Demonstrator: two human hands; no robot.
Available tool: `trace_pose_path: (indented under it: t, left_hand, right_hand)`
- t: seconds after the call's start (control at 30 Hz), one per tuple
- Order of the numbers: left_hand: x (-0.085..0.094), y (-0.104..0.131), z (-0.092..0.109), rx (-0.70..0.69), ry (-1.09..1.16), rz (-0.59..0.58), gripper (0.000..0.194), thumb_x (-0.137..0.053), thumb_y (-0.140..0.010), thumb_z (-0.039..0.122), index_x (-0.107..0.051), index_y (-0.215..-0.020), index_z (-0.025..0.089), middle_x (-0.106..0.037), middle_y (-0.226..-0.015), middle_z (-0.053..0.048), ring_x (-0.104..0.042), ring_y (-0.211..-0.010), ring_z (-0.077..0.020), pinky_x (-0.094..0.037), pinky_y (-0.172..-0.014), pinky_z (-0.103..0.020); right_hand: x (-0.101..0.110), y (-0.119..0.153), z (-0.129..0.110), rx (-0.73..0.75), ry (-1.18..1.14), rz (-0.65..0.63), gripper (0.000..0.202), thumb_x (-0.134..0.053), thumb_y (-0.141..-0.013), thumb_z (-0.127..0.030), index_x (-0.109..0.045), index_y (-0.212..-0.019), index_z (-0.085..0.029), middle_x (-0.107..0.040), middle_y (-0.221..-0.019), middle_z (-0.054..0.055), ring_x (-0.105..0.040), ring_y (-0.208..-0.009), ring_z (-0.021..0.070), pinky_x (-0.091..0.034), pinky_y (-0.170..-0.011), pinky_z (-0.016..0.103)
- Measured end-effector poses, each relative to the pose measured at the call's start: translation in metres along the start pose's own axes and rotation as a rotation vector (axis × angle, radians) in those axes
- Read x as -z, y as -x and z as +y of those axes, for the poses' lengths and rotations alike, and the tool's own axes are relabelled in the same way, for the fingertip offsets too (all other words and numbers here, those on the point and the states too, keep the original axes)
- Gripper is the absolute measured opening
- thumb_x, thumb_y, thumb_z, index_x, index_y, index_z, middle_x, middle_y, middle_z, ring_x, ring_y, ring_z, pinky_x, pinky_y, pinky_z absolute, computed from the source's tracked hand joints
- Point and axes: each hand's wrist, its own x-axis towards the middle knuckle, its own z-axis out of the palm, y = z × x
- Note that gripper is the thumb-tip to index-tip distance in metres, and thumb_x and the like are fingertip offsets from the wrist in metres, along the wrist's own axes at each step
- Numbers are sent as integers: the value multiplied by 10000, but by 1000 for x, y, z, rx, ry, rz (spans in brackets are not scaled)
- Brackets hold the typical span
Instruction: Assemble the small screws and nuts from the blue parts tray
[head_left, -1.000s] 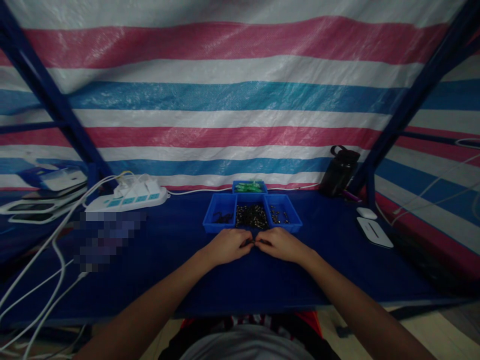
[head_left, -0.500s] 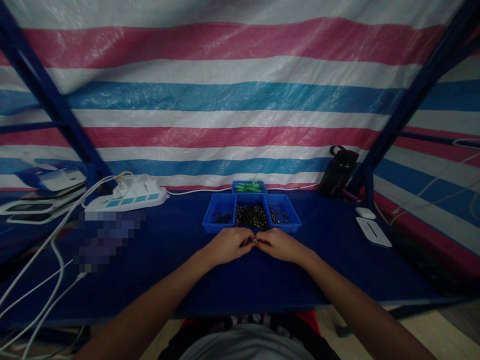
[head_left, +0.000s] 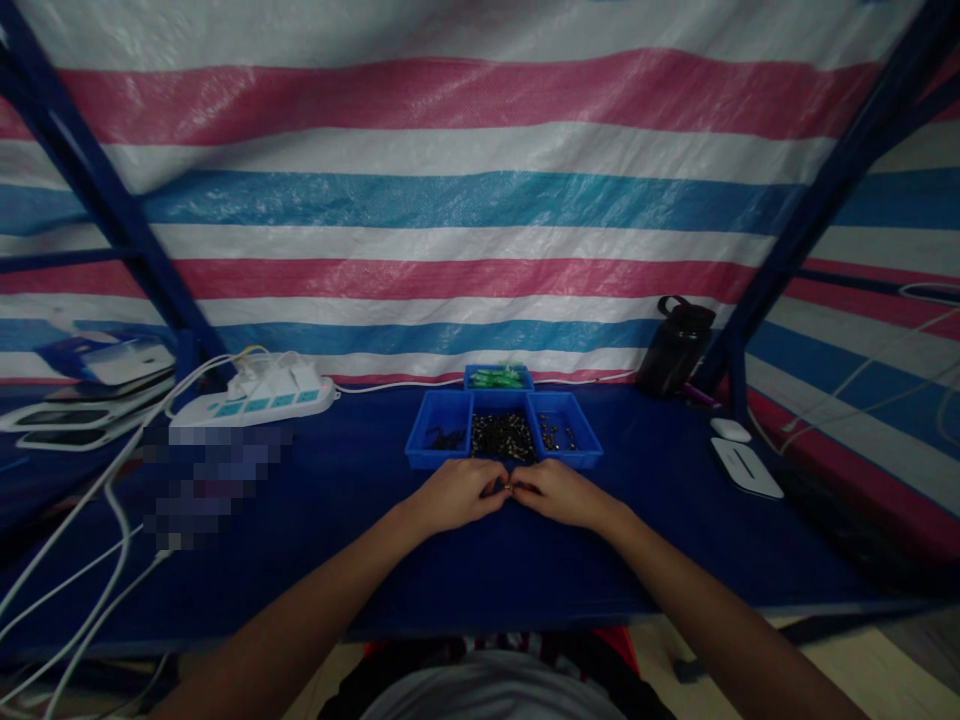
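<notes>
My left hand (head_left: 463, 494) and my right hand (head_left: 559, 492) meet fingertip to fingertip just in front of the blue bins. Both are closed in a pinch on a small metallic piece (head_left: 508, 487), too small to make out in detail. Beyond them, the middle bin holds a heap of small dark and shiny parts (head_left: 502, 436). Some black pieces (head_left: 444, 438) lie in the left bin (head_left: 417, 428). The right bin (head_left: 587, 430) has scattered small metal parts (head_left: 556, 434). Green items (head_left: 496, 377) fill a smaller bin at the back.
A white power strip (head_left: 255, 402) with cables stands at the left, near stacked devices (head_left: 67, 420). At the right are a black bottle (head_left: 675, 348), a white flat device (head_left: 746, 467) and a small white case (head_left: 730, 430). Blue frame posts rise on both sides of the table (head_left: 330, 560).
The fingertips have shifted slightly around the small piece, which now shows less between them. The view has tilted a little; the bins and other objects have stayed in place.
</notes>
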Motion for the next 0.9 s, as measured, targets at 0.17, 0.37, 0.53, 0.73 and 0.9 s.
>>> trace_pose_path:
  t: [0.17, 0.37, 0.53, 0.73, 0.9]
  left_hand:
    - [0, 0, -1, 31, -46, -30, 105, -524, -877, 273, -592, -867, 193, -614, -730, 13, -567, -640, -133, -319, -554, -216]
    - [-3, 1, 0, 16, -74, -56, 156, -500, -896, 295, -585, -824, 186, -620, -729, 2, -570, -631, -138, -324, -546, -223]
    - [-3, 1, 0, 10, -67, -57, 174, -496, -902, 300, -587, -811, 182, -627, -733, -5, -575, -637, -141, -326, -547, -223]
    - [-2, 1, 0, 11, -60, -48, 128, -501, -895, 265, -598, -863, 187, -626, -747, -4, -586, -661, -142, -351, -568, -218]
    - [3, 0, 2, 19, -45, -39, 94, -510, -884, 239, -591, -899, 194, -622, -760, 8, -595, -686, -139, -362, -582, -212]
  right_hand:
    - [2, 0, 0, -10, -11, 1, 191, -473, -937, -249, -639, -887, -167, -688, -803, 32, -625, -716, 137, -382, -646, 213]
    - [5, 0, -3, -31, -6, 24, 199, -478, -932, -251, -630, -839, -164, -671, -755, 25, -604, -680, 127, -367, -623, 209]
    - [5, 1, -5, -18, 15, 47, 217, -470, -934, -262, -624, -816, -165, -662, -739, 23, -603, -675, 127, -365, -626, 211]
    - [5, 1, -4, -37, 5, 37, 169, -502, -906, -236, -639, -829, -171, -667, -730, 14, -596, -651, 123, -357, -607, 209]
    - [3, 1, 0, -26, -6, 2, 158, -508, -904, -229, -644, -850, -168, -674, -744, 18, -600, -659, 124, -357, -613, 207]
